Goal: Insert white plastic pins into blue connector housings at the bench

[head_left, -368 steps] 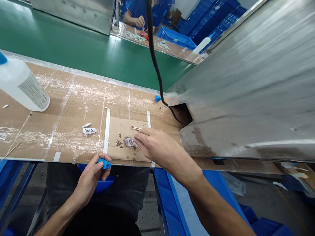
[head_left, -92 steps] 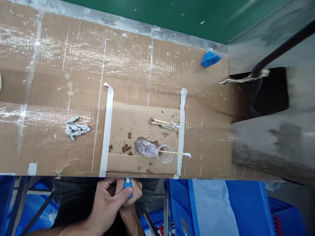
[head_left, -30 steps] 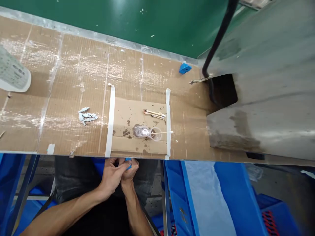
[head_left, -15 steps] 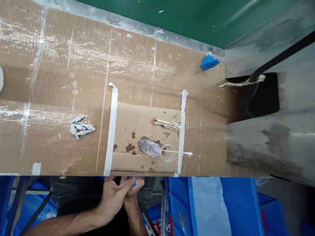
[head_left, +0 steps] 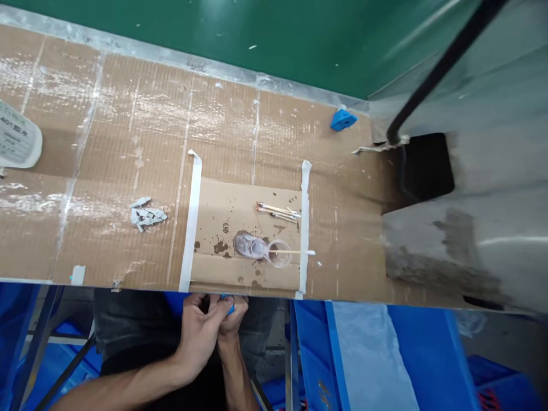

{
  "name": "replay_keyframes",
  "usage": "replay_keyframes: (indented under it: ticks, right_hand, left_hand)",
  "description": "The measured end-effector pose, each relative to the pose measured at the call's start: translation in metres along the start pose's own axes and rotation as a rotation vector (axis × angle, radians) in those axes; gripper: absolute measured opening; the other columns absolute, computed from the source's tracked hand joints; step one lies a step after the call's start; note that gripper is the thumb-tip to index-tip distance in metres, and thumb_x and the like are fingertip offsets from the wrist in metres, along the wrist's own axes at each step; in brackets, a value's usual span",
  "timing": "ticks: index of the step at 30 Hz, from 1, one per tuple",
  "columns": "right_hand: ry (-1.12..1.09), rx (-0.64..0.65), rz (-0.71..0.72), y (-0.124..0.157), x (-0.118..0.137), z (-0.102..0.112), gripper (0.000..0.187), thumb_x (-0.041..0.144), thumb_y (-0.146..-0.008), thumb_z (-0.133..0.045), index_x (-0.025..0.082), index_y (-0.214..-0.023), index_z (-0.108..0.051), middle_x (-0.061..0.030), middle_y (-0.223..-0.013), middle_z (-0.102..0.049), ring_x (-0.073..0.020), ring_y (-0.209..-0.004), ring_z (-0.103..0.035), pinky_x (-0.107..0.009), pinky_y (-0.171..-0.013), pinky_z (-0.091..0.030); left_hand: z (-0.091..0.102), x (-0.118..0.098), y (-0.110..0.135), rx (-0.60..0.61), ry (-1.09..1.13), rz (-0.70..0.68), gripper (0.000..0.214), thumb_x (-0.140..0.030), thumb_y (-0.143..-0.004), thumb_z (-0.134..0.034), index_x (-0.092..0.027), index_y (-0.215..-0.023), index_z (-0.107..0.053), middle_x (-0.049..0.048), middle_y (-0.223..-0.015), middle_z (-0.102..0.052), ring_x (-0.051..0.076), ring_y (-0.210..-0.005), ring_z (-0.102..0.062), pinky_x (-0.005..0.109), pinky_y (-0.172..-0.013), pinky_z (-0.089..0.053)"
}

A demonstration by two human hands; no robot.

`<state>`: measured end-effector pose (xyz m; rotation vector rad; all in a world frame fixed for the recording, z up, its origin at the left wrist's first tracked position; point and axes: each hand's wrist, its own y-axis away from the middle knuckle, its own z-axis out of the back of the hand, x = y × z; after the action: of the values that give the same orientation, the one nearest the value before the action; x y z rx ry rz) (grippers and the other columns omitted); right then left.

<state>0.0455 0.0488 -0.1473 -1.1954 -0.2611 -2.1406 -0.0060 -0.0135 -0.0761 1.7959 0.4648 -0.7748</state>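
My left hand (head_left: pixel 200 331) and my right hand (head_left: pixel 233 319) are pressed together just below the table's near edge, fingers curled round a small blue plastic part (head_left: pixel 230 307) of which only a sliver shows. On the taped cardboard patch (head_left: pixel 222 211) above them lies a small clear cup (head_left: pixel 257 250) on its side with a cotton swab (head_left: pixel 295 252) resting in its mouth. A few used swabs (head_left: pixel 278 210) lie beside it. A pile of small grey plastic pieces (head_left: pixel 145 214) sits to the left.
Another blue part (head_left: pixel 342 119) lies at the far edge by the green conveyor belt (head_left: pixel 257 34). A steel housing (head_left: pixel 483 171) with a black cable (head_left: pixel 436 63) fills the right. A white bottle (head_left: pixel 17 140) is at far left. Blue crates (head_left: pixel 363 359) stand below the table.
My hands stay together on the blue part at the table edge. Only the view has shifted, pulling back a little so the bottle shows again at left.
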Motion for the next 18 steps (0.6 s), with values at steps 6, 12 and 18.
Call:
replay_keyframes:
  ticks: [6, 12, 18]
  right_hand:
    - [-0.179, 0.060, -0.102, -0.006, 0.013, -0.007, 0.033, 0.037, -0.086, -0.064, 0.021, -0.059, -0.053, 0.0033, -0.052, -0.055, -0.0126, -0.050, -0.052, -0.027, -0.056, -0.046]
    - [-0.507, 0.251, -0.165, -0.007, 0.015, 0.007, 0.039, 0.047, -0.074, -0.079, 0.019, -0.099, -0.068, -0.0058, -0.093, -0.077, -0.0207, -0.080, -0.074, -0.031, -0.070, -0.060]
    - [-0.698, 0.016, -0.223, -0.046, -0.010, -0.006, 0.037, 0.049, -0.086, -0.077, 0.014, -0.098, -0.069, -0.0049, -0.094, -0.075, -0.0184, -0.086, -0.072, -0.040, -0.088, -0.059]
  left_hand:
    - [0.012, 0.003, -0.014, 0.030, 0.014, -0.098, 0.025, -0.031, -0.071, -0.084, -0.017, -0.062, -0.066, -0.0038, -0.063, -0.061, 0.014, -0.067, -0.056, 0.024, -0.069, -0.045]
    - [0.053, 0.000, -0.012, 0.043, 0.069, -0.111, 0.029, -0.037, -0.067, -0.088, -0.016, -0.070, -0.069, -0.0017, -0.071, -0.066, 0.014, -0.071, -0.061, 0.024, -0.071, -0.049]
    - [0.079, 0.007, 0.009, 0.069, 0.102, -0.046, 0.035, -0.041, -0.069, -0.089, -0.015, -0.076, -0.068, 0.0000, -0.073, -0.068, 0.015, -0.072, -0.067, 0.024, -0.070, -0.053]
